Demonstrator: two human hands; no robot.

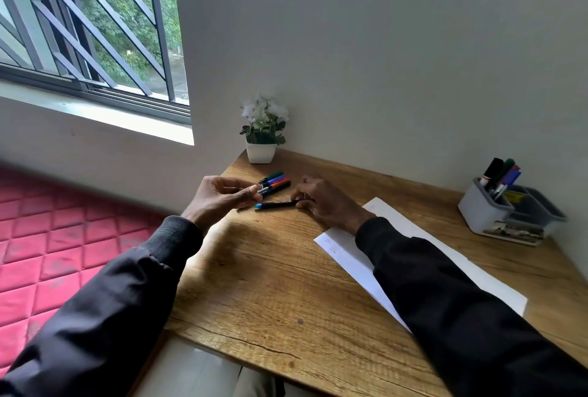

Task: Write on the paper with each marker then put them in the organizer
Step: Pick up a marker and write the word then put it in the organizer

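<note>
- A grey organizer (pixel 483 215) is seen at the far right of the table (pixel 270 285), near the wall, and is divided into several compartments.
- Its left compartment is filled with upright markers (pixel 501 173): black, green, blue and red caps are made out, leaning to the right.
- Something yellow (pixel 512 196) is noted in the next compartment; what it is cannot be told. The contents of the remaining compartments are hidden by their walls.
- A white pot (pixel 261 152) with a small white-flowered plant is set in the far corner of the table.
- Four loose markers (pixel 274 182) are laid side by side just in front of the pot: green, blue, red, black.
- One dark marker (pixel 276 204) is pinched at its right end by the right hand (pixel 321 202). It lies low over the wood, with a blue-green end pointed left.
- The left hand (pixel 222 196) is held just beside that end, with its fingers curled and thumb met by fingertips. Whether anything small is gripped there cannot be told.
- A sheet of paper (pixel 413 234) is lain on by the right forearm; faint writing is seen at its near left corner.
</note>
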